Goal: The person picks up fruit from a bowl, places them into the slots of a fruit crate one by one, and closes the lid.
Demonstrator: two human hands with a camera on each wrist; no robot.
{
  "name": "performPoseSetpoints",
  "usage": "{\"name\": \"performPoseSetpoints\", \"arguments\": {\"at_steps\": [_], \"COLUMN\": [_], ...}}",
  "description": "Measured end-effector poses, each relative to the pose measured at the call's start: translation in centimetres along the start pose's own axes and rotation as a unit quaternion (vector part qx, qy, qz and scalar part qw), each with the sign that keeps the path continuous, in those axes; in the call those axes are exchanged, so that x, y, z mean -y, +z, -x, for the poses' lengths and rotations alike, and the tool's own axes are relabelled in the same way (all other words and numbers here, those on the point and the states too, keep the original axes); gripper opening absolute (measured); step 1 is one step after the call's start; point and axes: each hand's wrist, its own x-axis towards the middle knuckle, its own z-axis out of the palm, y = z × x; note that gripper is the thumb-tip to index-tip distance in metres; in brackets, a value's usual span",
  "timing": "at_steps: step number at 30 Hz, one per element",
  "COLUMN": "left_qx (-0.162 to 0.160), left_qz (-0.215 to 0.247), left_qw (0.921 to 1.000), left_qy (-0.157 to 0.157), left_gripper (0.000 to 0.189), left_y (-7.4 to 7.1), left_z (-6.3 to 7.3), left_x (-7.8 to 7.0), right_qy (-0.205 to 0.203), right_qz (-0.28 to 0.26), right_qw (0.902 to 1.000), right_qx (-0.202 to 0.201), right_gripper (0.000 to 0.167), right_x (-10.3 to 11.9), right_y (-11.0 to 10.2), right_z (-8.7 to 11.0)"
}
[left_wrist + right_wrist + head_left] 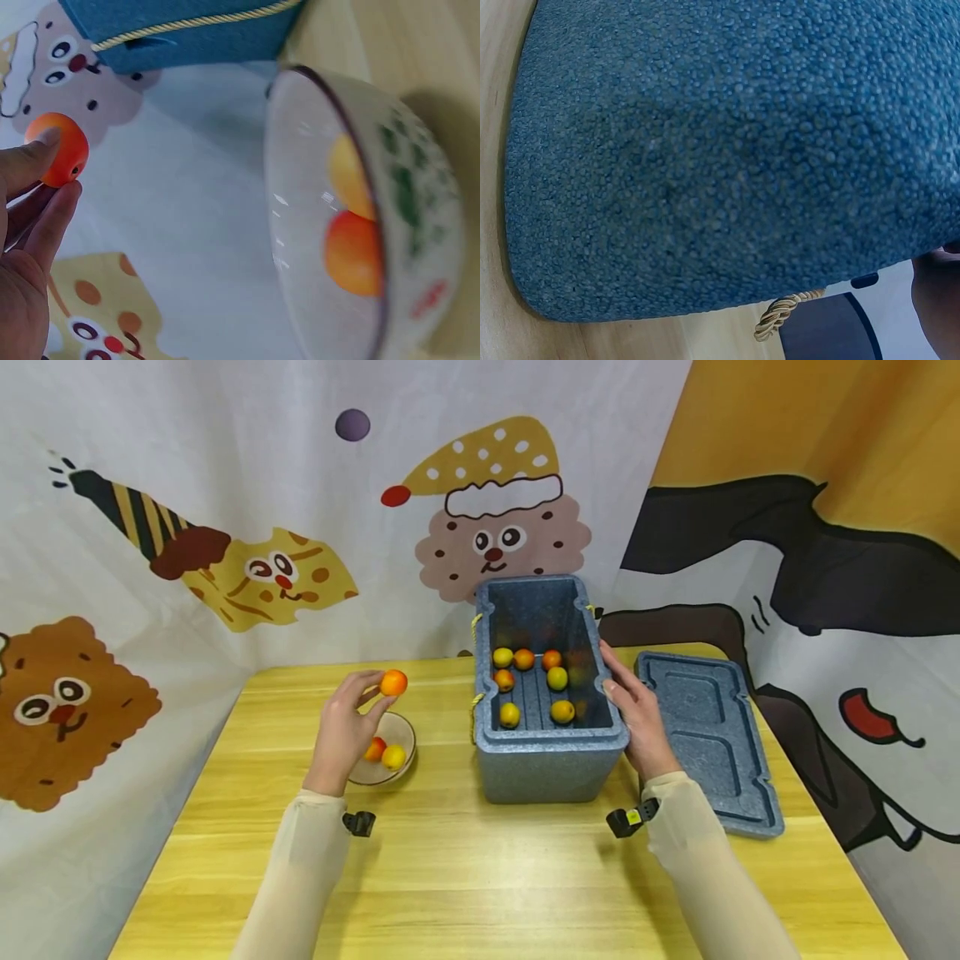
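My left hand (347, 727) pinches a small orange-red fruit (393, 682) between thumb and fingertips, above the far side of a bowl (406, 735). In the left wrist view the fruit (61, 150) shows a dark spot at one end. Inside the bowl lie another orange-red fruit (375, 748) and a yellow fruit (393, 757). A blue-grey foam box (551, 772) stands uncovered to the right, with several yellow and orange fruits (562, 711) on its floor. Along its right side my right hand (637, 718) rests, its fingers fairly straight, touching the rim.
The box's lid (708, 743) lies on the table right of the box. Yellow rope handles (476, 710) hang at the box's sides. Behind the wooden table (450, 877) hangs a printed curtain (300, 460), close to the box's back.
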Motion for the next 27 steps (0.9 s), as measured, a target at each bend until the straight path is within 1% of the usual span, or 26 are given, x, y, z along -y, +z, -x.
{"name": "performPoseSetpoints", "arguments": {"at_steps": [4,12,18,21,27], "left_qx": [0.002,0.006,0.013,0.016,0.022], "left_qz": [0.007,0.032,0.034,0.042,0.041], "left_qw": [0.9998,0.9986,0.9976,0.9966,0.9940], "left_qy": [0.020,0.043,0.059,0.068,0.099], "left_gripper": [0.036,0.036,0.033,0.033,0.033], "left_y": [0.1,0.5,1.0,1.3,1.9], "left_z": [-1.2,-3.2,-4.9,-5.8,-7.5], "left_x": [-1.0,-2.6,-3.9,-4.5,-5.8], "right_qy": [-0.003,-0.001,0.004,0.006,0.009], "right_qz": [0.002,0.007,0.011,0.008,0.001], "right_qw": [1.0000,1.0000,0.9999,0.9999,1.0000], "right_qx": [0.001,0.003,-0.003,-0.005,-0.003], "right_gripper": [0.048,0.049,0.049,0.049,0.049], "right_x": [0.0,-0.1,0.0,0.1,0.2], "right_y": [0.1,0.1,0.2,0.2,0.1], "right_z": [-0.1,0.0,0.0,0.0,0.1]}}
